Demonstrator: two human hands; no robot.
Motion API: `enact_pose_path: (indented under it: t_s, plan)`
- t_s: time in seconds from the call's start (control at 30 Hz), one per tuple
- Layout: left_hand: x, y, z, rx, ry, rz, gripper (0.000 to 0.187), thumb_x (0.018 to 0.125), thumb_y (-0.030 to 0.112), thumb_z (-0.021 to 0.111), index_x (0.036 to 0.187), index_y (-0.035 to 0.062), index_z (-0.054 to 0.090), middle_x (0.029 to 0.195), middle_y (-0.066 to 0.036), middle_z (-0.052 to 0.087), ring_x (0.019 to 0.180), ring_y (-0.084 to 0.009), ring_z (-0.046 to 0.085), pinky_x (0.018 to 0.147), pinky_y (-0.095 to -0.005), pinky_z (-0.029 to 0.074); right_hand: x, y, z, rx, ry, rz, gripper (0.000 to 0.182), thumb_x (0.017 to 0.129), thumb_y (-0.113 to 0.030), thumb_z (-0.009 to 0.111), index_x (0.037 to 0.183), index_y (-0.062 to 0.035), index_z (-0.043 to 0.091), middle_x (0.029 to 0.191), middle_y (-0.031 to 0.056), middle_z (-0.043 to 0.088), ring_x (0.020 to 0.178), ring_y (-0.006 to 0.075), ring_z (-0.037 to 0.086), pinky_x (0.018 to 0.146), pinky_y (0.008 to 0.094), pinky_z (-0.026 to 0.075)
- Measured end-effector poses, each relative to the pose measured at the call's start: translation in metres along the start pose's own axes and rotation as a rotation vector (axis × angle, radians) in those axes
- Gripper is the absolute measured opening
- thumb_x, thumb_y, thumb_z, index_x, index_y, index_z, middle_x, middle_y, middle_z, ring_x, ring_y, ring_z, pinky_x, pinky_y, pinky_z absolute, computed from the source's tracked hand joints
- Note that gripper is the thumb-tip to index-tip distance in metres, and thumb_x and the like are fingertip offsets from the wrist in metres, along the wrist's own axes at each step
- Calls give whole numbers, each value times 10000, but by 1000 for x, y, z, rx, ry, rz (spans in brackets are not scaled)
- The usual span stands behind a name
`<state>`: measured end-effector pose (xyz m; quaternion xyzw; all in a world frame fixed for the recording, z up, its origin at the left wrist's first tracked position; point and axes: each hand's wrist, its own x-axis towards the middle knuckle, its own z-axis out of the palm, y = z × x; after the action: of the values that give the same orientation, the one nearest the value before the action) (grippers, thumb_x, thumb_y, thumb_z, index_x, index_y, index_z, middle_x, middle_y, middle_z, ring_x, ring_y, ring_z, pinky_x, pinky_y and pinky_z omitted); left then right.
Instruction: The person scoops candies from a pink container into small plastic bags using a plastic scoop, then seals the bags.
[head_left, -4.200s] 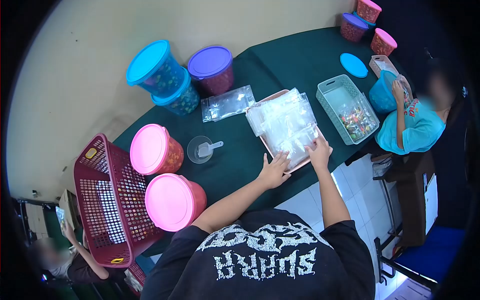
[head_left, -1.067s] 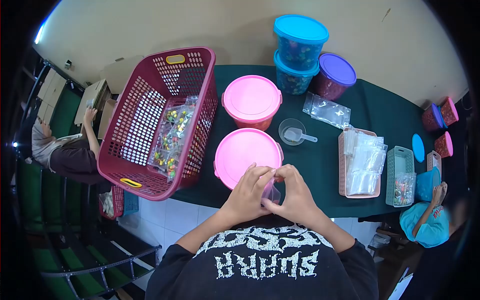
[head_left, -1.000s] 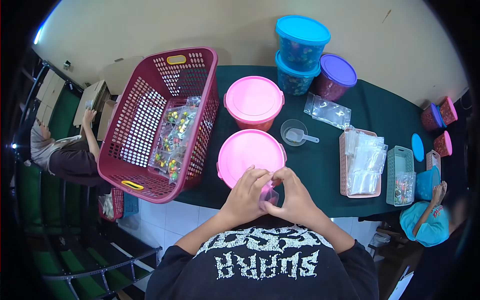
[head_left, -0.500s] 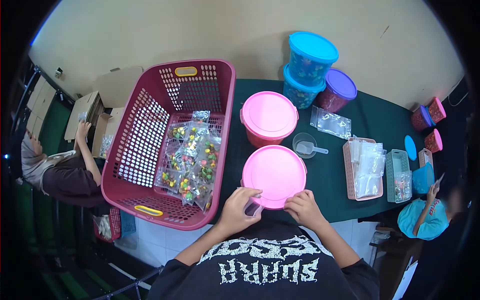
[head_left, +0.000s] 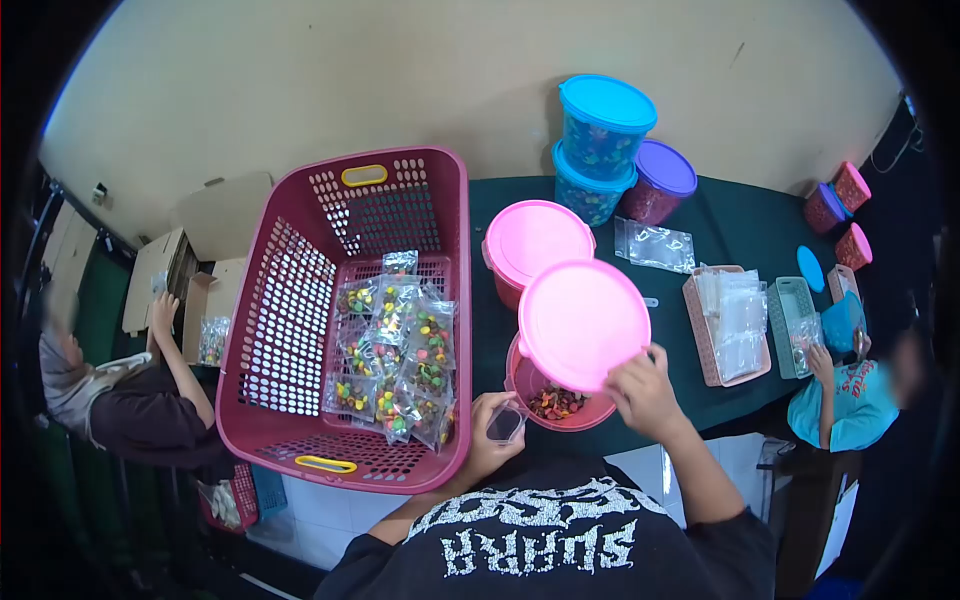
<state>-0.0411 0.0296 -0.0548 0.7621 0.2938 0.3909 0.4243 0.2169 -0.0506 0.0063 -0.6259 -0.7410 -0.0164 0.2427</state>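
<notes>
Cardboard boxes (head_left: 165,275) sit at the far left, where another person's hand (head_left: 165,312) rests near a packet. Next comes a maroon basket (head_left: 300,300) with filled candy packets (head_left: 400,365) piled on its floor. Just right of the basket's near corner, the left hand (head_left: 490,432) is closed around a small clear bag (head_left: 505,424), its mouth held open and turned up, right beside the rim of an opened pink tub (head_left: 555,400) that shows colourful candies inside. The right hand (head_left: 645,388) grips the edge of the pink lid (head_left: 583,322), fingers pinched on its rim, holding it tilted up over the back of the tub. Behind stands a second pink tub (head_left: 535,240), lid on, and farther back two stacked blue-lidded tubs (head_left: 600,140) with a purple-lidded tub (head_left: 655,182) beside them. On the green-covered bench (head_left: 740,225) to the right lie clear bags (head_left: 655,245), a pink tray (head_left: 700,345) of empty bags, then a teal basket (head_left: 785,325). At the far right sits a person in a teal shirt (head_left: 835,405), with small tubs (head_left: 840,200) beyond.
</notes>
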Motion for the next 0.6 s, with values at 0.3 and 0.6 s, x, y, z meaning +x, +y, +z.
enact_pose_path:
  t_s: [0.3,0.6]
  plan:
    - [-5,-20,5,20,-5,-115,501,691,26,709,1161,32,535,960,-94,595,921,-201,614,853,-328,484,128,75,97,-74,92,-106,115,774,-147,663,846,-118,578,833,7,578,896,204,545,955,492,325]
    - [-2,-24,6,110,-19,-198,517,693,72,729,1172,47,536,961,-82,601,898,-182,601,831,-332,482,129,86,110,-64,101,-47,197,771,-175,679,942,-129,593,941,19,608,976,208,546,959,496,325]
